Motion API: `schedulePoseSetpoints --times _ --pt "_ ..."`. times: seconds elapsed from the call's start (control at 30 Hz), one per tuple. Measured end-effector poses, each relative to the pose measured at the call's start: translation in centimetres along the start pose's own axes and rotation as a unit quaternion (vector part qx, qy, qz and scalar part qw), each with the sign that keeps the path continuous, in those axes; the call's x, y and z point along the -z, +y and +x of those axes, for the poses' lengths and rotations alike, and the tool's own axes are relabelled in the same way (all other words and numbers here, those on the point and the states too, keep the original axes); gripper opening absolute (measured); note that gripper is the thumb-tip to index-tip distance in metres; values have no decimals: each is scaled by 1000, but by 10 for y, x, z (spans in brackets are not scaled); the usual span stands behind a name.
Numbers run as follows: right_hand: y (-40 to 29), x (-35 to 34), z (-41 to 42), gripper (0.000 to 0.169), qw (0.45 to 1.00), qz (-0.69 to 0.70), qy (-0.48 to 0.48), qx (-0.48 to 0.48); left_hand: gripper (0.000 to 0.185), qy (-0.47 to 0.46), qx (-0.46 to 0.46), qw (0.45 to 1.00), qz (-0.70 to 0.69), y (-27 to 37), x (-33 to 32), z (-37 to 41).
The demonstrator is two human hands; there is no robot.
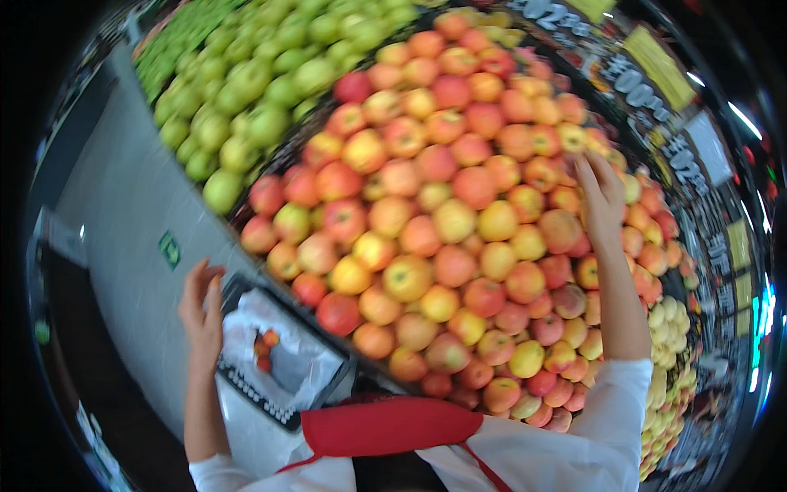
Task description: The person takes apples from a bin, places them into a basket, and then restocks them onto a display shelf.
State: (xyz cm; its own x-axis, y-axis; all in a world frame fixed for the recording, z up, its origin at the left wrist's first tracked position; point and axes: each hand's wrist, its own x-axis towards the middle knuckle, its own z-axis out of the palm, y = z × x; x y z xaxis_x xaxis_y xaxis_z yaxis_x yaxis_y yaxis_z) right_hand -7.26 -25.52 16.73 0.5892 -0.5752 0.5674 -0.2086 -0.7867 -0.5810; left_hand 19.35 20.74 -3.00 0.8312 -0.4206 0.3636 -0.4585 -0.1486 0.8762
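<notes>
A broad sloping heap of red-and-yellow apples (409,277) fills the display in front of me. My right hand (599,194) reaches over its far right part, fingers bent down at the apples. Blur and the hand itself hide whether an apple is in its grip. Out to the left, my left hand (203,307) hangs with fingers loosely apart and nothing in it. Beside that hand is a black plastic crate (258,400) with a pale crumpled liner (313,375). A few small red-and-orange fruits (264,350) lie inside the crate.
Green apples (246,117) are heaped past a dark divider (295,132) at the upper left. Price signs (642,89) line the right side. Pale yellow fruits (667,332) lie at the lower right. A green floor sticker (170,249) marks the grey floor (132,184).
</notes>
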Motion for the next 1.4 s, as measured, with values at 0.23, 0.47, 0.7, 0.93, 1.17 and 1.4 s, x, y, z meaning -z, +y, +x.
schedulePoseSetpoints --times 0.23,0.47,0.7,0.93,1.17,1.4 --pt "-143 -97 -208 6 947 121 -299 -10 13 81 87 991 -69 -76 46 -72" --pt "-142 -363 -421 20 625 326 -523 -480 15 71 310 947 30 -227 53 -216" --pt "-17 -590 -566 36 691 41 -678 -245 19 -40 459 888 -6 -359 -28 -287" --pt "19 -686 -527 40 805 -25 -548 226 43 -59 389 885 250 -491 -76 -303" --pt "52 -761 -510 69 796 -218 -534 184 47 25 554 816 164 -521 -65 -255" --pt "78 -776 -542 62 762 -328 -498 252 48 -79 548 804 216 -541 -76 -284"
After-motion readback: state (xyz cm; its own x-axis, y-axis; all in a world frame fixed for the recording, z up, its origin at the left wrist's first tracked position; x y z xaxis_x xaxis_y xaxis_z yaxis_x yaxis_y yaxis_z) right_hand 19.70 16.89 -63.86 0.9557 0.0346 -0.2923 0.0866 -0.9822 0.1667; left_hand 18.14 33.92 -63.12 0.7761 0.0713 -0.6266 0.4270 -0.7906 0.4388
